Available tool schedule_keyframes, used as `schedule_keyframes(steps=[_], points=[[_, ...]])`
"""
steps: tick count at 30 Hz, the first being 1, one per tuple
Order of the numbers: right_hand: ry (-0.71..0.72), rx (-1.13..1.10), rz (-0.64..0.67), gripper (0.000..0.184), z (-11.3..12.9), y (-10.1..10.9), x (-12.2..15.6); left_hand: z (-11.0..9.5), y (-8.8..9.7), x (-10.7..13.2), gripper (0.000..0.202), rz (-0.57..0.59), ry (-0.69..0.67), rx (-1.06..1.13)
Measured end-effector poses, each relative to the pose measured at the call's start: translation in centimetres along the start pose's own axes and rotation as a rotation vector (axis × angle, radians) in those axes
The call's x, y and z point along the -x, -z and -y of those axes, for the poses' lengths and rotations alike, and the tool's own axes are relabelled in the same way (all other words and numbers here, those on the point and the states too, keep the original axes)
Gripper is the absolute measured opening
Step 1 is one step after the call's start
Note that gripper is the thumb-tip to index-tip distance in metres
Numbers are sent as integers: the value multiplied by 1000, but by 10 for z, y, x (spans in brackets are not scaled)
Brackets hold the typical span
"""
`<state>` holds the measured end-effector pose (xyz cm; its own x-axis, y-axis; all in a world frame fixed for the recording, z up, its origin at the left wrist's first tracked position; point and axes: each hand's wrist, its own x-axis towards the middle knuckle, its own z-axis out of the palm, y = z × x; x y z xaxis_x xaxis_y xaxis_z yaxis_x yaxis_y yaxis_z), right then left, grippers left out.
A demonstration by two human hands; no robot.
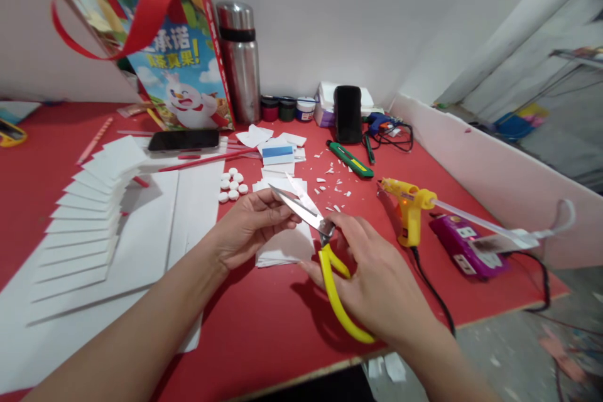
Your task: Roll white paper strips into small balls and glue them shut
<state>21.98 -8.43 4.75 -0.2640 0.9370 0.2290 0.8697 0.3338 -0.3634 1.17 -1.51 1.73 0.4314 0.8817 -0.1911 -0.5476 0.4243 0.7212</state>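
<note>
My right hand [377, 273] grips a pair of scissors [333, 292] with yellow handles. The steel blades are spread a little and point up and left. My left hand [252, 223] is pinched closed just beside the lower blade; whatever its fingers hold is too hidden to name. Under both hands lies a stack of white paper pieces [285, 246]. Several small round white discs [233, 186] sit in a cluster to the left of the stack. White paper scraps [335, 188] are scattered on the red tabletop [226, 339] beyond the scissors.
A fanned row of white cards [85, 235] covers the left side. A yellow glue gun [409, 207] stands right, beside a purple power box [464, 245] with cords. Behind are a green cutter [349, 158], phone [183, 140], steel flask [240, 66], paint pots [287, 109] and gift bag [188, 75].
</note>
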Motion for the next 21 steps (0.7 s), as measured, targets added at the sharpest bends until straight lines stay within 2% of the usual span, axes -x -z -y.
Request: schedule_keyframes(steps=[10, 15, 18, 21], points=[[48, 50, -66, 42, -1, -6, 1, -1, -2, 1, 20, 17, 2, 9], [40, 47, -77, 40, -2, -7, 5, -1, -3, 1, 12, 38, 3, 12], [-9, -31, -67, 36, -2, -6, 8, -1, -3, 1, 13, 22, 25, 26], [-156, -166, -42, 29, -3, 0, 8, -2, -3, 2, 12, 43, 56, 36]])
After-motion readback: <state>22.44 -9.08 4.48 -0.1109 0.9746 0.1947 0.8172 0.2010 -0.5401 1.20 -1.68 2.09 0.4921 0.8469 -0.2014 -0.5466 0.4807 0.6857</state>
